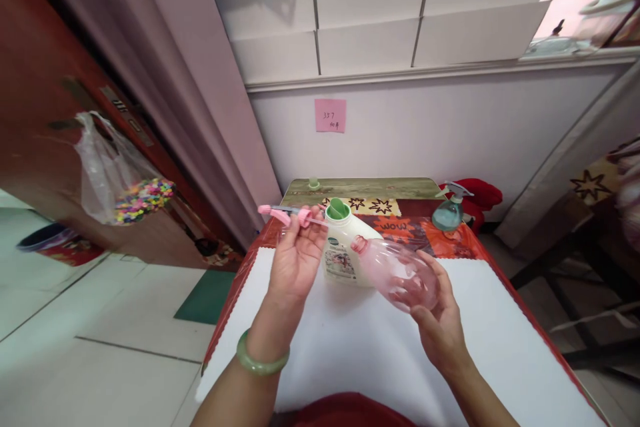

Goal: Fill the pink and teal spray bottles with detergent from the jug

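Note:
Between the fingers of my left hand [296,257] is a pink trigger spray head [305,217] with a thin tube pointing right. My right hand [443,313] grips a clear pink spray bottle [397,273] by its rounded base. The bottle is tilted, its bare threaded neck pointing up and left toward the spray head; the two are apart. Behind both hands a white detergent jug [341,257] stands upright on the table, its mouth uncapped with a green spout inside. The pink bottle overlaps the jug's right side in view.
A small green cap [313,183] sits at the table's back edge. At the back right stands a teal spray bottle [449,213], beside a red object [483,200]. White paper [500,333] covers much of the table. A plastic bag [103,167] hangs from the door handle at left.

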